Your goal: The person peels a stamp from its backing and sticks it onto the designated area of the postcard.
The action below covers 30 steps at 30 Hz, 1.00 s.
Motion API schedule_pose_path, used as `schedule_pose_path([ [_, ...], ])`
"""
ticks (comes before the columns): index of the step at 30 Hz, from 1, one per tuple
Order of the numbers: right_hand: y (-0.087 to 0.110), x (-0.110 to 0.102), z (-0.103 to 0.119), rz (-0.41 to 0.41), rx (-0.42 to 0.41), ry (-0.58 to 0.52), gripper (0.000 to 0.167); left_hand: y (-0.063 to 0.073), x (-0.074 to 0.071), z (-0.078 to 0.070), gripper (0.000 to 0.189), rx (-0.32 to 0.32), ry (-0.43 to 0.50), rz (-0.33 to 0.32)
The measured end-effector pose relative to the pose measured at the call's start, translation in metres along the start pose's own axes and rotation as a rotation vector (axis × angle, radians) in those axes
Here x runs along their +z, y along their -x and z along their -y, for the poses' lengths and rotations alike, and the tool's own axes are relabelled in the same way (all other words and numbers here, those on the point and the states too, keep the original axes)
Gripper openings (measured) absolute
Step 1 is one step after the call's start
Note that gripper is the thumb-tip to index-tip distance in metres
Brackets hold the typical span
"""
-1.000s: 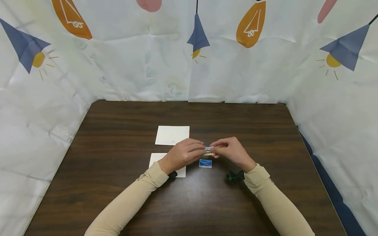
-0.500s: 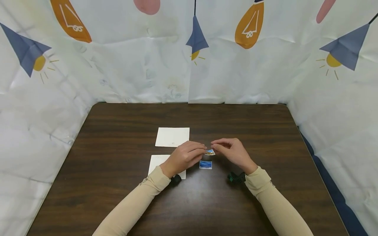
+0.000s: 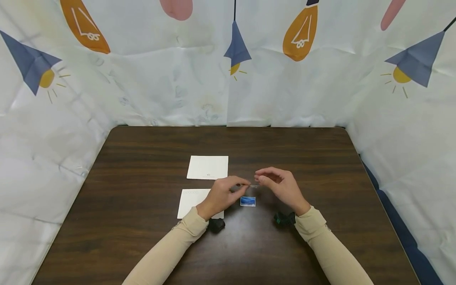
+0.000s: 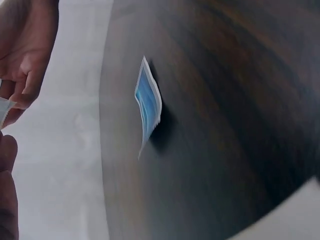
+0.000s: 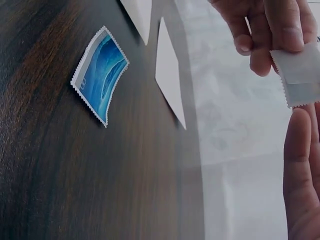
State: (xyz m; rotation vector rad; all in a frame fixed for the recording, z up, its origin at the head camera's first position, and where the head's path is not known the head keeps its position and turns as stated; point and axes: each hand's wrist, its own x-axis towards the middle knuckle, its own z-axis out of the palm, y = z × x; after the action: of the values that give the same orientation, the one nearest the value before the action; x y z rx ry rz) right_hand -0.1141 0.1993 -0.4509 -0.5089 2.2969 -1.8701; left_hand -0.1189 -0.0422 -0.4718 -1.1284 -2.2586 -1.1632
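Observation:
My left hand (image 3: 221,194) pinches a small postage stamp (image 3: 254,186) between thumb and fingers, and the head view shows it nearly edge-on. In the right wrist view this stamp (image 5: 299,77) turns its pale back and toothed edge to the camera. My right hand (image 3: 283,188) is at the stamp's right side, thumb and forefinger parted. Its fingertips are very near the stamp's edge; whether they touch it cannot be told. Below the hands a second stamp (image 3: 247,201), with a blue picture, lies slightly curled on the table.
Two white cards lie left of the stamps on the dark wooden table (image 3: 142,237): a far card (image 3: 208,167) and a near card (image 3: 192,200), partly covered by my left hand. A white printed cloth (image 3: 171,87) hangs around the table.
The held stamp has turned from showing its picture to nearly edge-on as my left hand rolled. My right thumb and forefinger have come off it and parted. The blue stamp stays put.

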Motion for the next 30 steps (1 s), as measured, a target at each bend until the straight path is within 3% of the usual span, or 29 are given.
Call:
schedule_pose_path([
  [13,0.0014,0.0060,-0.0018,0.001,0.000,0.018,0.027,0.0040,0.0014,-0.0055,0.009,-0.388,0.265,-0.020],
  [22,-0.0011,0.0086,-0.0050,-0.027,0.043,0.056,0.015,0.0042,0.0022,-0.0068,0.012,-0.628,0.349,0.025],
  [30,-0.0011,0.0099,-0.0049,-0.049,0.067,0.062,0.014,0.0049,0.0031,-0.0044,0.021,-0.805,0.503,0.063],
])
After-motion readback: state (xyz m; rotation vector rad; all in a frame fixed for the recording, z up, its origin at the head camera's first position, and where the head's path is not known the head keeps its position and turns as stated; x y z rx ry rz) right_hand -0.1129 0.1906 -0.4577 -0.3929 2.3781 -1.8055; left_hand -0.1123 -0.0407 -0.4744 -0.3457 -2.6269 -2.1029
